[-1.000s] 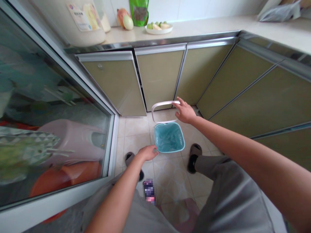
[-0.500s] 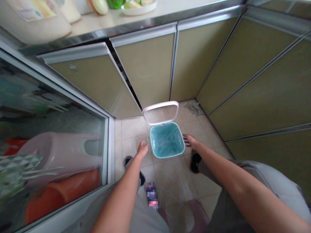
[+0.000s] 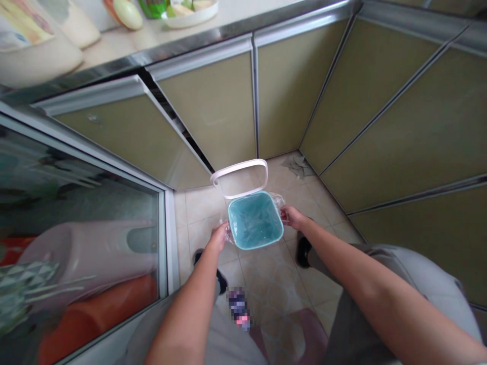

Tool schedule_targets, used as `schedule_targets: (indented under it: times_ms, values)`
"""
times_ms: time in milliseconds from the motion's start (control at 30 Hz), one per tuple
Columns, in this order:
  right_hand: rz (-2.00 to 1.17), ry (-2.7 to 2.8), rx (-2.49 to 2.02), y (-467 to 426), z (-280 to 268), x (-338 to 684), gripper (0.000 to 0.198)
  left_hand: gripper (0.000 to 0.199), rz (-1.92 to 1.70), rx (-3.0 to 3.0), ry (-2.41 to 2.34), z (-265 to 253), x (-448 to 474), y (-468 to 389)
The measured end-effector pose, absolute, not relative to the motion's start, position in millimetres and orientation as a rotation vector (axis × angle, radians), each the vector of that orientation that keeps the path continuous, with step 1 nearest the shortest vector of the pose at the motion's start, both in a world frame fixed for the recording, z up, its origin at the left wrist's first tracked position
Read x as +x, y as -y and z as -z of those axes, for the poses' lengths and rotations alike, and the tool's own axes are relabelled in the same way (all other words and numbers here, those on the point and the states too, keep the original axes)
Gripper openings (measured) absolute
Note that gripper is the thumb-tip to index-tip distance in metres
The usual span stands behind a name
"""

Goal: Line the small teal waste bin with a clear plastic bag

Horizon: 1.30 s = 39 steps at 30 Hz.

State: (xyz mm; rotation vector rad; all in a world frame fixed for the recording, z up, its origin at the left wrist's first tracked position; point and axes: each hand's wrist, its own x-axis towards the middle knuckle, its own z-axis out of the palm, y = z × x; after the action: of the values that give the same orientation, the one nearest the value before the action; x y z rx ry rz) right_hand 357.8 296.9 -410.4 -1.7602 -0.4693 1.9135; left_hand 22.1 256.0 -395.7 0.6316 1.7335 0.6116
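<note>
A small teal trash bin (image 3: 255, 221) stands on the tiled floor, with its white rim frame (image 3: 243, 165) tipped up at the back. A clear plastic bag (image 3: 278, 199) lines it, and the bag's edges hang out over both sides. At the bin's left side my left hand (image 3: 219, 236) is closed on the bag's edge. My right hand (image 3: 292, 217) grips the bag's edge on the right side, its fingers curled in the film.
Beige cabinet doors (image 3: 207, 106) close in behind and on the right; one at the left stands ajar. A glass door (image 3: 76, 187) is at my left. A grey cloth (image 3: 299, 166) lies in the corner. On the counter are a white dish (image 3: 192, 18) and large jugs.
Both hands have closed in on the bin's sides and taken hold of the bag's edges, which now stick out more. The view has shifted slightly.
</note>
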Motion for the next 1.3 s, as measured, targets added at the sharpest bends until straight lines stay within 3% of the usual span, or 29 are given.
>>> schedule_targets:
  times_ms: [233,533,833,967,1300]
  values:
    - [-1.770,0.484,-1.657,-288.8,338.3,362.7,0.022,0.046,-0.898,0.604,-1.845,351.8,30.0,-238.1]
    - [-2.043,0.568,-1.396,-233.1,244.8,350.3,0.018,0.051,-0.933,0.868,-1.772,290.2,29.4,-206.5]
    - [-2.170,0.360,-1.109,-137.9,178.2,371.1,0.007,0.022,-1.189,1.257,-1.904,229.0,5.2,-144.7]
    - [-2.181,0.359,-0.995,-89.3,157.7,393.3,0.013,0.026,-1.213,1.273,-1.713,193.9,1.1,-104.5]
    - [-1.989,0.492,-0.993,-14.2,94.6,445.8,0.023,0.010,-1.133,0.933,-1.091,95.9,-0.6,-9.0]
